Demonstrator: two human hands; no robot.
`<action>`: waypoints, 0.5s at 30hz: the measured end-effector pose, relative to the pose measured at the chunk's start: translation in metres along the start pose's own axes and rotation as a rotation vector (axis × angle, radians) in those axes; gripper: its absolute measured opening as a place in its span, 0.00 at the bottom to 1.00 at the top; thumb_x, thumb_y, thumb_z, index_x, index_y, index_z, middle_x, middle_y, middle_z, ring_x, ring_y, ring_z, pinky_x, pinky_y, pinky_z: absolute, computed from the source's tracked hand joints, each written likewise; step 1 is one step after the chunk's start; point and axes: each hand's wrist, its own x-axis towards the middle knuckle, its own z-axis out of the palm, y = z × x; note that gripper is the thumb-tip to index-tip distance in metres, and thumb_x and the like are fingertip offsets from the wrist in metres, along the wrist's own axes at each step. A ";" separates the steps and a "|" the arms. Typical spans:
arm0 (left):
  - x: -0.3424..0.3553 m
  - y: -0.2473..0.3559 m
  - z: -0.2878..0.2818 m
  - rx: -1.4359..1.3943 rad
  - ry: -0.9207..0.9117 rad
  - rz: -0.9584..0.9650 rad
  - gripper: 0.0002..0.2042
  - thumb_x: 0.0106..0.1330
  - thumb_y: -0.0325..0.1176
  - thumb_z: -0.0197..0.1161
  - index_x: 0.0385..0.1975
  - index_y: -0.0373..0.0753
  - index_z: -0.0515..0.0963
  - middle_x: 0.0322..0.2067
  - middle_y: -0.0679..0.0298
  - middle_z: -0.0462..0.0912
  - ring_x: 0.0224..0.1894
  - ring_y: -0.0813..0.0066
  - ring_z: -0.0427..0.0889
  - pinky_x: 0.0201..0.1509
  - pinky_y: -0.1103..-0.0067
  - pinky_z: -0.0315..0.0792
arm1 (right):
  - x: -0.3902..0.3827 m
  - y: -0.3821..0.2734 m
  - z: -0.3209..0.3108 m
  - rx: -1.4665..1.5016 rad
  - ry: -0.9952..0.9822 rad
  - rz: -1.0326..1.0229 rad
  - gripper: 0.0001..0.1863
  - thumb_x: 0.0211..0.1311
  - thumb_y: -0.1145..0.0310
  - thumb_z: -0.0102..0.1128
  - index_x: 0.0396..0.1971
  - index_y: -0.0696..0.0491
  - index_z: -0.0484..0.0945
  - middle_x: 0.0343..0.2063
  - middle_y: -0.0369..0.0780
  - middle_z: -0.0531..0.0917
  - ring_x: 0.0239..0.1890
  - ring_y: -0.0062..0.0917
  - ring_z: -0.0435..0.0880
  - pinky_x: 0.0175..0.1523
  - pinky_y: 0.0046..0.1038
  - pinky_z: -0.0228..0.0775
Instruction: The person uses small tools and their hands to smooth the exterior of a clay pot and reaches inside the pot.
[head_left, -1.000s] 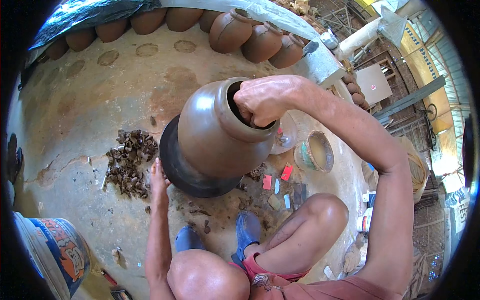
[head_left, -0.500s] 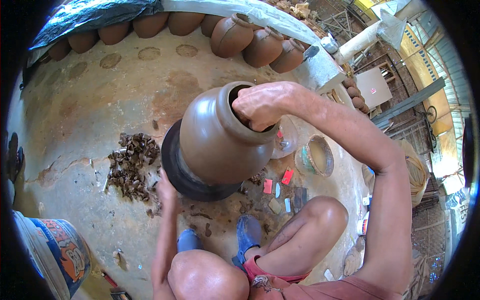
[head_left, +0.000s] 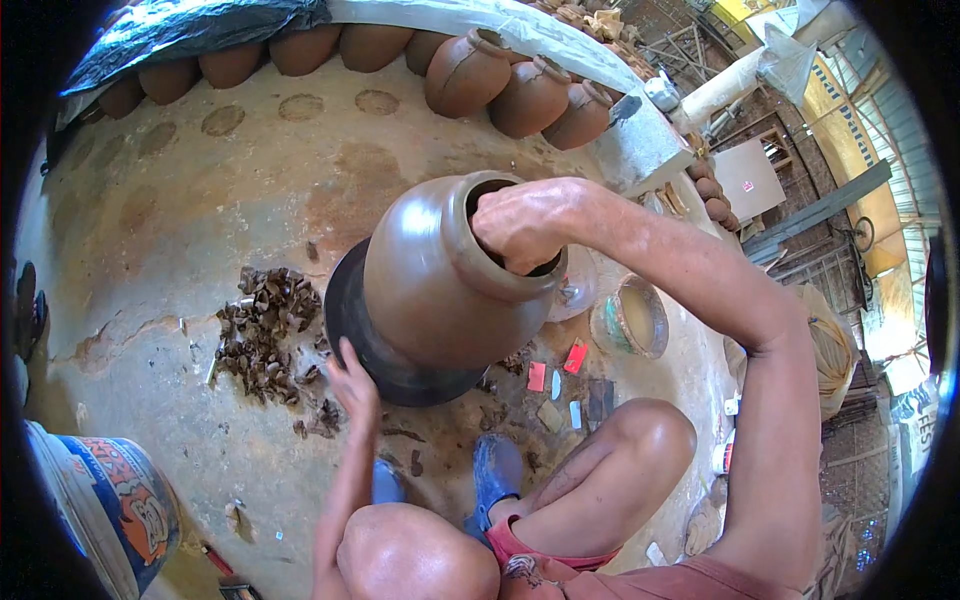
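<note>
A wet grey-brown clay pot [head_left: 455,290] with a rounded belly and a thick lip sits on a dark round turntable [head_left: 345,290]. My right hand [head_left: 522,228] reaches into the pot's mouth with fingers curled. Whatever it holds inside, if anything, is hidden by the hand and the lip. At the turntable's near left edge is my left hand [head_left: 353,382], its fingers apart and holding nothing. The fingertips are at the rim; a firm touch cannot be made out.
Clay scraps [head_left: 265,335] lie left of the turntable. To its right are a bucket of cloudy water [head_left: 630,318], red cards [head_left: 537,376] and small flat pieces. A large printed bucket [head_left: 110,500] stands at lower left; several finished pots [head_left: 468,75] line the back.
My left hand has risen slightly along the turntable's edge and its fingers have spread. My right hand stays in the pot's mouth, a little lower in the picture.
</note>
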 end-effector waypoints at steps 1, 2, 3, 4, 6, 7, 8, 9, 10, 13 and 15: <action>-0.027 -0.015 -0.008 0.034 0.021 0.095 0.32 0.75 0.59 0.51 0.47 0.26 0.72 0.40 0.46 0.82 0.37 0.56 0.83 0.43 0.65 0.76 | 0.002 -0.001 -0.003 -0.029 0.009 -0.015 0.14 0.42 0.75 0.64 0.32 0.63 0.84 0.31 0.55 0.85 0.37 0.46 0.86 0.42 0.41 0.80; -0.072 0.005 -0.019 -0.174 -0.214 -0.131 0.29 0.74 0.57 0.55 0.48 0.29 0.69 0.37 0.48 0.81 0.27 0.61 0.82 0.26 0.70 0.74 | -0.001 0.002 0.000 0.002 0.003 -0.004 0.14 0.42 0.75 0.64 0.32 0.63 0.84 0.31 0.55 0.85 0.37 0.46 0.86 0.42 0.41 0.80; -0.085 0.000 -0.023 -0.241 -0.436 -0.270 0.29 0.73 0.56 0.57 0.52 0.31 0.66 0.39 0.49 0.81 0.25 0.65 0.82 0.23 0.74 0.74 | -0.006 0.006 0.001 0.033 -0.003 0.006 0.13 0.42 0.75 0.64 0.32 0.63 0.84 0.31 0.55 0.85 0.37 0.46 0.86 0.42 0.40 0.80; -0.095 -0.002 -0.038 -0.265 -0.633 -0.403 0.31 0.72 0.56 0.60 0.56 0.32 0.64 0.40 0.50 0.81 0.24 0.69 0.82 0.20 0.77 0.73 | -0.007 0.004 -0.003 0.058 0.011 -0.008 0.13 0.42 0.74 0.64 0.32 0.63 0.83 0.31 0.55 0.85 0.36 0.46 0.86 0.42 0.40 0.80; -0.100 0.001 -0.041 -0.196 -0.779 -0.516 0.34 0.70 0.56 0.62 0.61 0.33 0.61 0.41 0.52 0.81 0.25 0.71 0.82 0.21 0.77 0.74 | -0.006 0.007 0.000 0.050 0.010 0.000 0.13 0.42 0.75 0.64 0.31 0.64 0.83 0.31 0.54 0.86 0.36 0.46 0.86 0.42 0.40 0.80; -0.071 0.000 -0.040 -0.181 -0.639 -0.339 0.39 0.70 0.58 0.61 0.69 0.35 0.57 0.45 0.52 0.81 0.28 0.69 0.84 0.23 0.76 0.75 | -0.005 0.003 -0.005 0.015 -0.006 0.011 0.13 0.42 0.75 0.64 0.31 0.64 0.83 0.31 0.54 0.86 0.36 0.46 0.86 0.42 0.40 0.80; -0.043 0.008 -0.039 -0.226 -0.498 -0.296 0.40 0.70 0.59 0.60 0.71 0.36 0.56 0.47 0.51 0.81 0.32 0.67 0.85 0.24 0.77 0.76 | -0.004 0.000 -0.007 -0.018 -0.029 0.027 0.13 0.42 0.75 0.64 0.31 0.64 0.83 0.31 0.54 0.86 0.35 0.45 0.86 0.42 0.40 0.80; -0.011 0.020 -0.039 -0.272 -0.350 -0.246 0.41 0.70 0.60 0.59 0.73 0.36 0.55 0.49 0.50 0.81 0.36 0.65 0.86 0.26 0.77 0.76 | -0.004 0.002 -0.007 0.002 -0.003 0.008 0.13 0.42 0.75 0.64 0.31 0.64 0.83 0.31 0.53 0.86 0.35 0.45 0.86 0.42 0.40 0.80; 0.013 0.027 -0.025 -0.273 -0.407 -0.199 0.40 0.71 0.61 0.58 0.71 0.35 0.59 0.51 0.48 0.81 0.48 0.60 0.83 0.29 0.78 0.76 | -0.016 0.004 -0.007 0.008 -0.012 0.023 0.13 0.42 0.75 0.64 0.31 0.64 0.83 0.31 0.53 0.86 0.35 0.45 0.86 0.42 0.40 0.80; 0.028 -0.021 -0.016 -0.074 -0.180 0.002 0.40 0.71 0.63 0.56 0.69 0.33 0.62 0.53 0.47 0.80 0.49 0.63 0.83 0.40 0.67 0.75 | 0.001 0.000 -0.007 0.055 0.037 -0.051 0.13 0.43 0.76 0.64 0.32 0.63 0.83 0.31 0.53 0.86 0.35 0.44 0.86 0.41 0.39 0.80; -0.046 -0.013 -0.011 -0.092 -0.293 -0.121 0.40 0.71 0.63 0.55 0.68 0.31 0.62 0.52 0.45 0.81 0.45 0.64 0.85 0.41 0.64 0.77 | -0.003 0.004 -0.004 0.070 0.015 -0.036 0.13 0.43 0.76 0.64 0.32 0.63 0.83 0.31 0.53 0.86 0.35 0.43 0.86 0.40 0.39 0.81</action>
